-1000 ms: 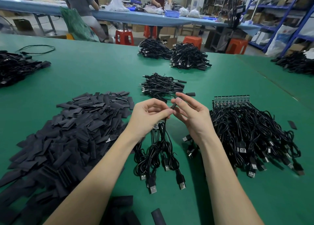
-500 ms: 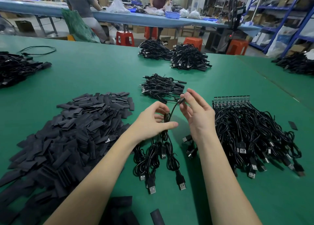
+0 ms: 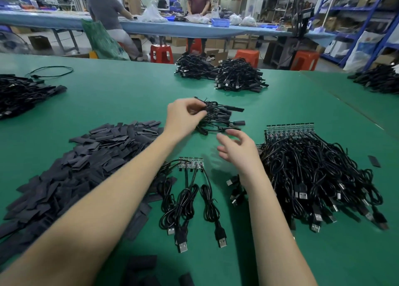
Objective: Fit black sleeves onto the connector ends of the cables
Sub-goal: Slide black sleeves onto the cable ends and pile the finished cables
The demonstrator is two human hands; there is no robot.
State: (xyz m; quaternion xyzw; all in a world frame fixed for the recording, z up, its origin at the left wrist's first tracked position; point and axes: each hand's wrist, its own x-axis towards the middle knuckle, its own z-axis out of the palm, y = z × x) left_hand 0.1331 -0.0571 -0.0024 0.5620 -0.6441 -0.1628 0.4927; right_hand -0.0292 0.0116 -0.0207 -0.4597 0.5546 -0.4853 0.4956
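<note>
**Left hand at the small cable pile, right hand free**

The left hand (image 3: 183,117) reaches to the far middle of the green surface (image 3: 121,100), its fingers curled and pinching a black cable at the left edge of the small pile of sleeved cables (image 3: 218,118). The right hand (image 3: 236,149) hangs just nearer than that pile, fingers loosely spread and holding nothing (its fingertips sit close to the pile's near edge, but contact cannot be told).

Near the wrists, between the two forearms, lies a short row of cables (image 3: 190,201) joined to small circuit boards, their USB plugs pointing toward the near edge. To the left spreads a broad heap of flat black sleeves (image 3: 71,169). To the right of the right hand is a large tangle of unsleeved cables (image 3: 319,177), with a row of boards along its far side.
</note>
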